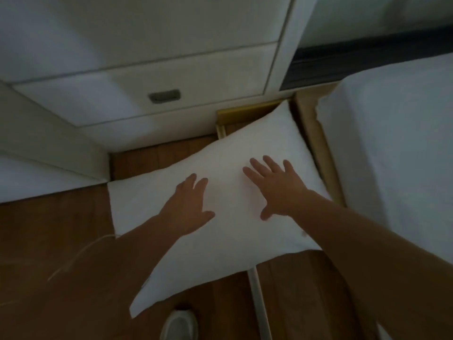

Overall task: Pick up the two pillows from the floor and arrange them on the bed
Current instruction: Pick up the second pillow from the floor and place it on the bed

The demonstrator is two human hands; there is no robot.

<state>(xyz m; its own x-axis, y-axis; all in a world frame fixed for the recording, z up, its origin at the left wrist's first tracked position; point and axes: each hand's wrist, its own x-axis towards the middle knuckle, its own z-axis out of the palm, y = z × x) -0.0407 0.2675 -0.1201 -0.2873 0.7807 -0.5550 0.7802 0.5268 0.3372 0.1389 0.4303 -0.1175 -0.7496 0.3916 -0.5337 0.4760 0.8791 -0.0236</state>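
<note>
Two hands reach down with fingers spread wide, gripping nothing: the left hand (188, 207) and right hand (277, 187) sit over one white pillow (220, 253) lying on the wooden floor (61, 253), beside the bed (397, 148).

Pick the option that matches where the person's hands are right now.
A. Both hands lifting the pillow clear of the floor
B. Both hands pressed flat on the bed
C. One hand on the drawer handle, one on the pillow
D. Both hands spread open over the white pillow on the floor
D: the left hand and right hand are both open with fingers spread over the white pillow, which lies on the wooden floor beside the bed.
</note>
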